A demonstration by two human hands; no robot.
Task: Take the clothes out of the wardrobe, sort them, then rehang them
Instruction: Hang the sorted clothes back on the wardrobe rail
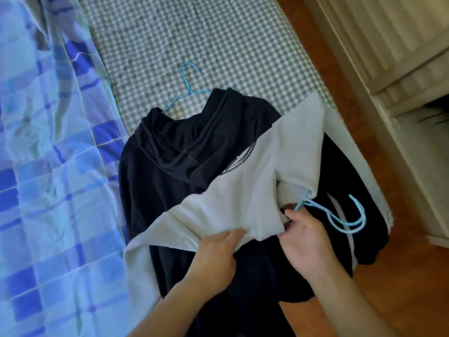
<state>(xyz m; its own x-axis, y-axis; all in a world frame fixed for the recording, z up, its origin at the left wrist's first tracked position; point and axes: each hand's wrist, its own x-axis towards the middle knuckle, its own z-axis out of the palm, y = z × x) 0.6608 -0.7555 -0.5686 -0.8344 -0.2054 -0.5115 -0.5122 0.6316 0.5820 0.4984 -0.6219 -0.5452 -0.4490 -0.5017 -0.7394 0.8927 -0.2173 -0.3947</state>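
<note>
Bed with grey check sheet runs from the top of view down the middle. Its right edge borders a strip of wood floor; beyond that, a pale ribbed panel, probably a radiator or door, hard to tell. Left side of bed taken up by a rumpled blue plaid duvet. Open sheet lies only above the clothes, toward the top of view.

Dark hoodie lies flat on the bed, hood toward the top of view, long axis running top to bottom, lower part cut off by the frame edge and by the forearms. A blue hanger sticks out of its neck, hook pointing up and away.

White top lies diagonally across the hoodie, long axis from lower left to upper right, covering most of a round print on the dark cloth. Further dark clothing sits under it at the right, hanging over the bed edge; what garment it is cannot be made out.

Two light blue hooks emerge from the white top's neck, pointing right toward the floor.

Left hand: fingers curled, gripping a fold of the white top's lower edge. Right hand: fingers bent at the white top's collar beside the hanger necks; whether they pinch cloth or wire is hidden.
</note>
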